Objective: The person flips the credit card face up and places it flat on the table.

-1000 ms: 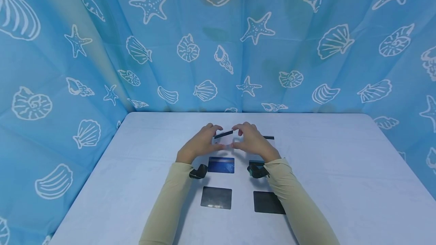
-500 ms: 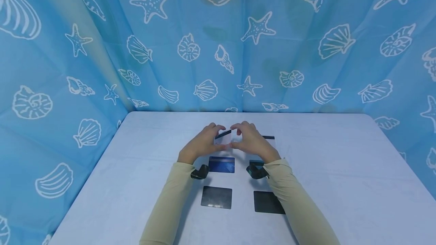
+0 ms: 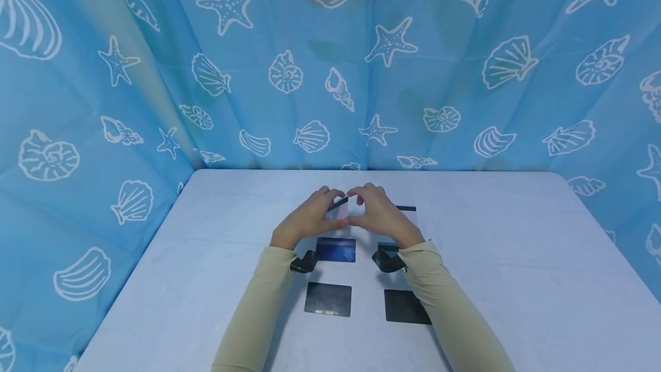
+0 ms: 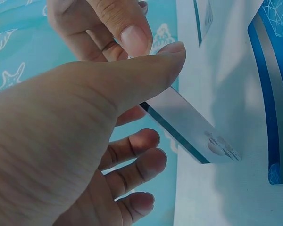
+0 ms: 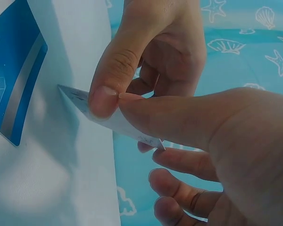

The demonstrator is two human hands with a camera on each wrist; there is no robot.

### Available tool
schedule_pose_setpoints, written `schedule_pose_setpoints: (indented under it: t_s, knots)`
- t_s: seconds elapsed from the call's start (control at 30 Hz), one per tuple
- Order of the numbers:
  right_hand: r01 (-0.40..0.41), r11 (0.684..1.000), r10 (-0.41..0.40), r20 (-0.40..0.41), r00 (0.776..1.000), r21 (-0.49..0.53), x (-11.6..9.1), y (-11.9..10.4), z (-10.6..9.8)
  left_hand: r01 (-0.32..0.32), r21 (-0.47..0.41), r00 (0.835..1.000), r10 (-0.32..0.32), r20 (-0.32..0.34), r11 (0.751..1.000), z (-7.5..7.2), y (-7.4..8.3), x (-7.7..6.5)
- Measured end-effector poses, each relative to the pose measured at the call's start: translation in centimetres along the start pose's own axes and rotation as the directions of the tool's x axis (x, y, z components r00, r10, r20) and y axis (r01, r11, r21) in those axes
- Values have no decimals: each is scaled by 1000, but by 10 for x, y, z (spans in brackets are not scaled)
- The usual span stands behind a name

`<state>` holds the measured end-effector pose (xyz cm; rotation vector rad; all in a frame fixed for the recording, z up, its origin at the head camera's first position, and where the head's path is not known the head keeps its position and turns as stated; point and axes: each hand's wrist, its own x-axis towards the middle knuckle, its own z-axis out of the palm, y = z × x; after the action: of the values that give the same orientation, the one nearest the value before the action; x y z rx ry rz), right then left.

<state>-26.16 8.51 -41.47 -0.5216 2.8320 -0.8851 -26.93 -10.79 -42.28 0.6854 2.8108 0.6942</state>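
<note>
A white card with a black stripe (image 3: 338, 209) is held tilted above the table between both hands. My left hand (image 3: 304, 217) pinches its left side between thumb and fingers. My right hand (image 3: 381, 214) grips the right side, its thumb tip meeting the left thumb. In the left wrist view, the card (image 4: 191, 125) slants out from under the left thumb, stripe along one edge. From the right wrist, the card (image 5: 120, 125) appears nearly edge-on, with both thumbs over it and the right index finger (image 5: 186, 162) at a corner.
A blue card (image 3: 335, 250) lies just nearer than the hands. Two dark cards (image 3: 327, 299) lie closer to the front. Another striped white card (image 3: 410, 209) and a teal card (image 3: 388, 245) are partly hidden by the right hand and wrist camera. A patterned blue curtain (image 3: 310, 73) hangs behind.
The hands have drawn slightly closer together, the left moving right and the right moving left. The card between them shows less of its width and its stripe slants more steeply.
</note>
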Motion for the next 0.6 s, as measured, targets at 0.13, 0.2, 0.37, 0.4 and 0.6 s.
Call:
schedule_pose_setpoints:
  t_s: [0.13, 0.2, 0.37, 0.4, 0.6]
  knots:
    - [-5, 1000, 5, 5, 1000, 0, -1, -2, 0, -5, -6, 1000, 5, 4, 1000, -1, 1, -1]
    - [1, 1000, -1, 4, 1000, -2, -2, -3, -1, -6, -9, 1000, 6, 4, 1000, -1, 1, -1]
    - [8, 1000, -8, 7, 1000, -4, -3, -4, -2, -1, -6, 1000, 1, -2, 1000, -1, 2, -2]
    - [6, 1000, -6, 8, 1000, -3, -3, -3, -2, 0, -3, 1000, 0, -5, 1000, -1, 2, -1]
    - [-5, 1000, 6, 18, 1000, -8, -3, 0, -2, 2, 9, 1000, -2, -19, 1000, 0, 0, 0]
